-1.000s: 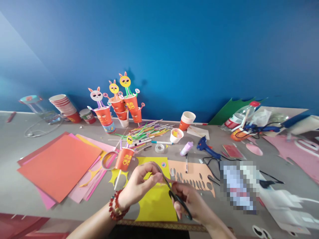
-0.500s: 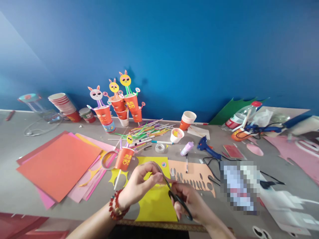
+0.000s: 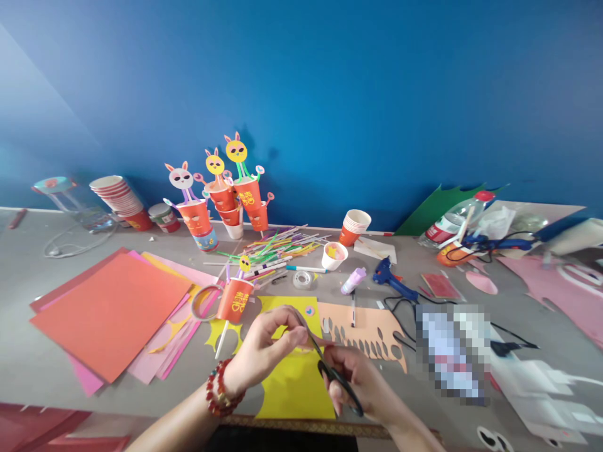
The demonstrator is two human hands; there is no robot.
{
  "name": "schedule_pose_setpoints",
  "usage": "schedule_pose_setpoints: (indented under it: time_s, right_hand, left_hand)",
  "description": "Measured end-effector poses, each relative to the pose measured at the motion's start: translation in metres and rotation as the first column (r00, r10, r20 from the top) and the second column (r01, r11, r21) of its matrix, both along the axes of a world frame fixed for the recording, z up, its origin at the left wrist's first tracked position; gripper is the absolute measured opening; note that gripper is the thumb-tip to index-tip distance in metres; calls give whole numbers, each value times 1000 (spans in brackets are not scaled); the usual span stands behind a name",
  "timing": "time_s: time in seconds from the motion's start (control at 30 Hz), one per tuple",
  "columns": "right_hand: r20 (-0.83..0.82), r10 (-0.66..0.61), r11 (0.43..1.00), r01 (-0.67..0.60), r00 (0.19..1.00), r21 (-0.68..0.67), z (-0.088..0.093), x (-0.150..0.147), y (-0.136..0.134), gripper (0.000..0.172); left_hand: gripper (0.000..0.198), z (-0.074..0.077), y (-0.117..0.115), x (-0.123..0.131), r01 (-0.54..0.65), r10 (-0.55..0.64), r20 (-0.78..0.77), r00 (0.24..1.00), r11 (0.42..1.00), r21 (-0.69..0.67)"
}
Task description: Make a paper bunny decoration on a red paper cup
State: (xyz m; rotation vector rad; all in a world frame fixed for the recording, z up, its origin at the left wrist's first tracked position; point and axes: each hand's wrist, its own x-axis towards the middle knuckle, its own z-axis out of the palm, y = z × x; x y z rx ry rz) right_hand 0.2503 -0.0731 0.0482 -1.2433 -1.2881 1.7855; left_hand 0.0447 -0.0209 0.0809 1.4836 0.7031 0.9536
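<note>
Right hand point(image 3: 363, 375) is closed on the scissors point(image 3: 337, 377), gripping the black handles; left hand point(image 3: 268, 344) pinches a small pinkish paper piece point(image 3: 325, 343) that sits between the hands, at the blades. From where I stand, can't tell how far the blades are open.

Main risk: left thumb and fingertips are right beside the blades, so a slip or an overlong cut could nick skin. Second: paper looks thin; if it folds between the blades instead of shearing, the edge could come out ragged.

Yellow sheet point(image 3: 301, 390) lies under the grip; a dipped tip could catch it. Peach sheet point(image 3: 370, 317) with cut-out holes is just beyond the right hand; dragging knuckles could tear its narrow strips. Red cup point(image 3: 234, 302), beyond the left hand, could get knocked by a wide swing.
</note>
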Motion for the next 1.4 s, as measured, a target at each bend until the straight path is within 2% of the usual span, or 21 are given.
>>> schedule_pose_setpoints:
  time_s: [0.43, 0.83, 1.07, 1.4]
  right_hand:
    - [-9, -8, 1000, 8, 1000, -4, 0, -1, -1, 73]
    - [-38, -6, 1000, 5, 999, -30, -9, 3, -3, 72]
    - [-10, 7, 1000, -7, 1000, 14, -12, 6, -2, 70]
    - [13, -37, 999, 37, 999, 2, -9, 3, -2, 68]
  left_hand:
    - [25, 0, -2, -1, -12, 12, -35, 999, 1000, 17]
    - [27, -1, 0, -1, -22, 23, -52, 998, 1000, 10]
    - [27, -1, 0, 0, -22, 23, -41, 999, 999, 24]
    - [26, 0, 0, -1, -23, 24, -43, 999, 1000, 21]
